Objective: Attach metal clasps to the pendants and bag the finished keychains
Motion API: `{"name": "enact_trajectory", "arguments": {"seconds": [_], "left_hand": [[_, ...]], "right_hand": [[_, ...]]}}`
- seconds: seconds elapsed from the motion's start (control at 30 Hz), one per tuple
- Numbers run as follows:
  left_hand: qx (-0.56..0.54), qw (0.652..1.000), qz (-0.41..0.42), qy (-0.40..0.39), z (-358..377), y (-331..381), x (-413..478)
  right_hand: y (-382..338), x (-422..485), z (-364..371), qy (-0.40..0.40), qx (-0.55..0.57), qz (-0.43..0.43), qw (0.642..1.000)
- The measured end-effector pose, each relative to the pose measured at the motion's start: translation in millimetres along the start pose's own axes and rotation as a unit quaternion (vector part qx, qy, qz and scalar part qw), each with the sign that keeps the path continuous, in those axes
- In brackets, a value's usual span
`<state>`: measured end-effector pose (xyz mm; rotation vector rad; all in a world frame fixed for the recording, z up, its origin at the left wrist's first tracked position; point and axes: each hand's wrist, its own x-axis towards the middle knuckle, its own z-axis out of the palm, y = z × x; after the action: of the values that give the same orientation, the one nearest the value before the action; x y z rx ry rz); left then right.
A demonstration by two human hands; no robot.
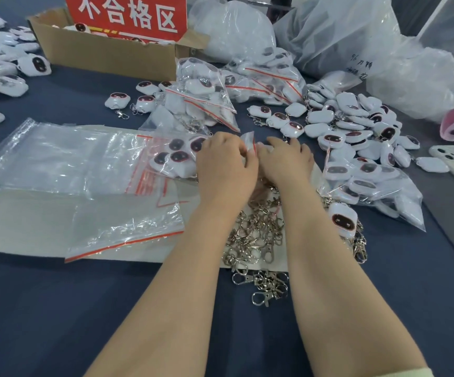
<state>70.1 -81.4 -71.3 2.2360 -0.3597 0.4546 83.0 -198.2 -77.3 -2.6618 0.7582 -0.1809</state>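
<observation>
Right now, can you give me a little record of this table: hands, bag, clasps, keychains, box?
left hand: pinches edge of zip bag
right hand: fingers spread, touching the same bag
pendants: white, dark faces, bagged beside the left hand
clasps: loose pile between the forearms
keychains: heap at right
cardboard box: back left, red sign

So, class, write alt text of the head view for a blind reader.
A person's left hand pinches the mouth of a clear zip bag of white pendants, right hand alongside. Metal clasps lie heaped between the forearms on a dark table.
</observation>
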Motion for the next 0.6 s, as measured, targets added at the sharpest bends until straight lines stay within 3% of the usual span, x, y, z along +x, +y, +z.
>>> {"name": "enact_trajectory", "arguments": {"seconds": [0.3, 0.47, 0.6], "left_hand": [[-0.002, 1.0, -0.003, -0.008, -2, -1, -2], [-0.007, 1.0, -0.005, -0.011, -2, -1, -3], [-0.006, 1.0, -0.005, -0.011, -1, -1, -3]], "right_hand": [[-1, 1, 4, 0.091, 0.009, 0.016, 0.996], [0, 1, -7, 0.162, 0.206, -0.027, 0.965], [-2, -2, -21, 0.145, 0.318, -0.015, 0.937]]}}
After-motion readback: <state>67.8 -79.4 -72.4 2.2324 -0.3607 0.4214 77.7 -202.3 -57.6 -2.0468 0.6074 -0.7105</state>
